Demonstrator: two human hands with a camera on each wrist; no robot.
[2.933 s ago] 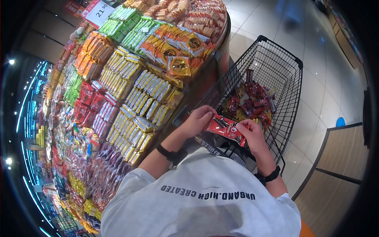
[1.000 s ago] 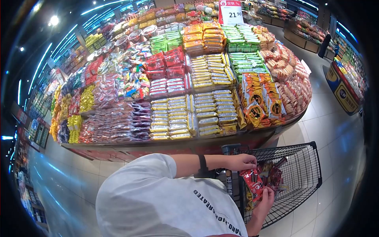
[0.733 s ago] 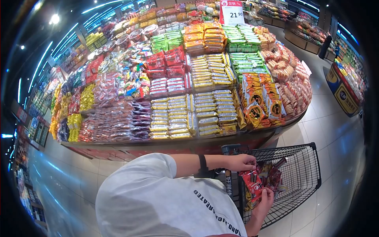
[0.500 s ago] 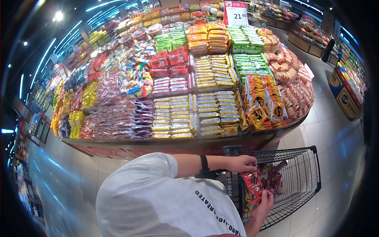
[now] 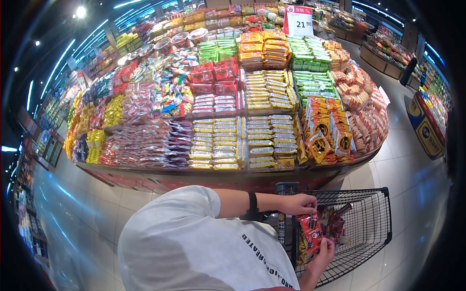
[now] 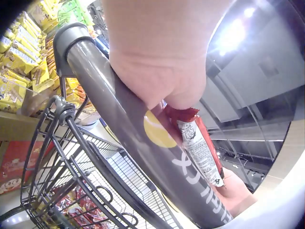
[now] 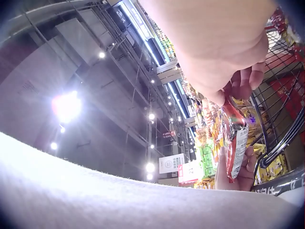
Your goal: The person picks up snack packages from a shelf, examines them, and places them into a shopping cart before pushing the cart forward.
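Observation:
A red snack packet [image 5: 310,229] is stretched between both hands above the near end of the cart basket. My left hand [image 5: 299,204] pinches its upper end; my right hand [image 5: 324,251] pinches the lower end. In the left wrist view the packet [image 6: 201,150] shows a white printed back, with the left hand [image 6: 162,81] beside the cart handle [image 6: 114,102]. The right wrist view shows the right hand [image 7: 228,57] gripping one end of the packet [image 7: 236,143], its fingers curled. More red and yellow packets [image 5: 334,224] lie in the basket under it.
The black wire cart [image 5: 371,233] stands at the right, against the front of a large candy display [image 5: 233,178]. Rows of yellow, red, green and orange packets fill it, with a price sign [image 5: 298,22] at the back. Another display [image 5: 427,123] stands at the far right, on the tiled floor.
The head view has turned from looking down at the cart to facing the display, and lately shifted slightly more. Both hands keep hold of the red packet, with little movement.

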